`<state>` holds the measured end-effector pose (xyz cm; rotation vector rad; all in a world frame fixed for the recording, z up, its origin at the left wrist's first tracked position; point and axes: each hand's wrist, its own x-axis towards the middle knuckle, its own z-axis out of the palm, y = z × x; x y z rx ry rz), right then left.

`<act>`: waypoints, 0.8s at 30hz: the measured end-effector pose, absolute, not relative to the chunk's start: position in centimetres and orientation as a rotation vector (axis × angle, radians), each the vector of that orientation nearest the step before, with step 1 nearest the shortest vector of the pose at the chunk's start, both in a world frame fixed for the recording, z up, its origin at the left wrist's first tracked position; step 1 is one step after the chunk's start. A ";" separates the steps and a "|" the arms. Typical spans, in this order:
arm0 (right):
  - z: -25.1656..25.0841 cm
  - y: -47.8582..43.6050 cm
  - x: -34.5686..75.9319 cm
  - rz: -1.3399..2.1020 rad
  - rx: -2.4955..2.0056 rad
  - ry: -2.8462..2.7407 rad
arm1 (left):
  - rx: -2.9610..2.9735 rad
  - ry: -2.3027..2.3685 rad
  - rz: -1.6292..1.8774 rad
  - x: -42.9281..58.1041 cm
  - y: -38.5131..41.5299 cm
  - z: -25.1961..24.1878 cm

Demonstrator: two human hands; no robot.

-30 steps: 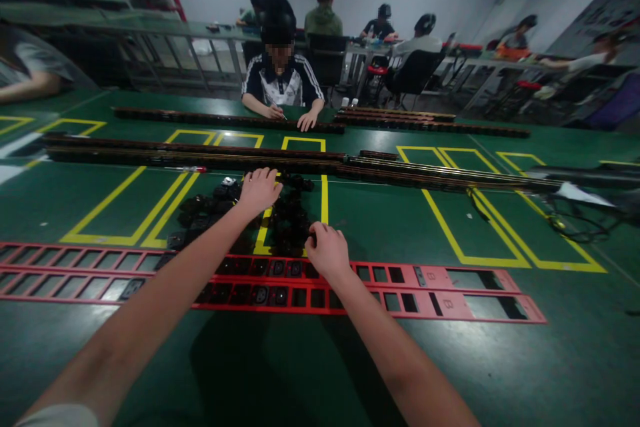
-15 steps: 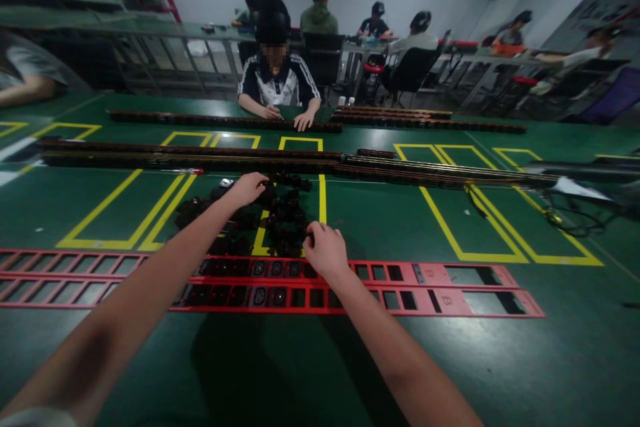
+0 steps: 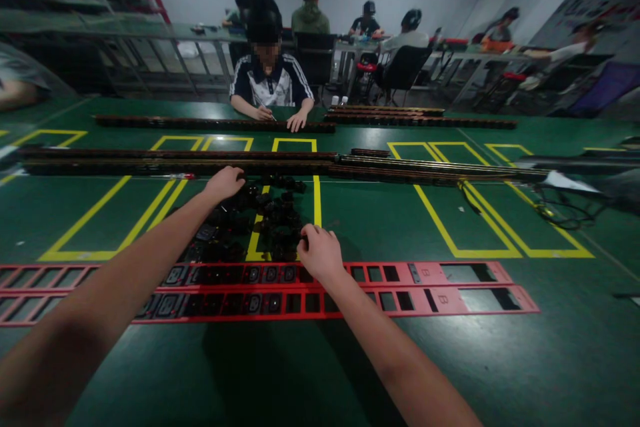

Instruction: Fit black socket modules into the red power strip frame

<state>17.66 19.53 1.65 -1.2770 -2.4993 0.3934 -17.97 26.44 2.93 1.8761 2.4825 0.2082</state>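
My left hand (image 3: 225,184) is closed at the far left side of a loose pile of small black socket modules (image 3: 283,212). Its fingertips point right, and whatever they may hold is hidden. At the pile's near right side, my right hand (image 3: 321,252) has its fingers curled together. Something dark shows at those fingertips, too small to make out. Under my right wrist lie two long red slotted frames (image 3: 357,308), side by side across the table. Black sockets fill several of their middle openings, and the openings to the right of my right hand hold none. My left forearm covers part of their left side.
Long dark strips (image 3: 280,159) lie across the table beyond the pile, with a red-handled tool (image 3: 183,176) near them. Black cables (image 3: 570,217) coil at the right. Opposite me sits a person (image 3: 270,87), hands on another dark strip (image 3: 200,123). Yellow tape marks (image 3: 318,204) the green tabletop.
My left hand has moved left, away from the middle of the pile. My right hand stays by the pile's near right edge. The whole view has shifted slightly.
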 end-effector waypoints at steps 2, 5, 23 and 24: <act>1.6 19.5 17.7 0.391 -1.278 -2.496 | 1.880 2.461 0.193 -18.0 27.1 3.1; 1.5 19.5 17.7 0.393 -1.274 -2.489 | 1.896 2.429 0.179 -17.8 28.0 3.7; 1.7 19.4 17.8 0.405 -1.252 -2.497 | 2.105 2.032 0.051 -11.5 32.0 4.3; 1.6 19.4 17.8 0.405 -1.251 -2.493 | 2.101 2.029 0.066 -11.1 32.1 4.1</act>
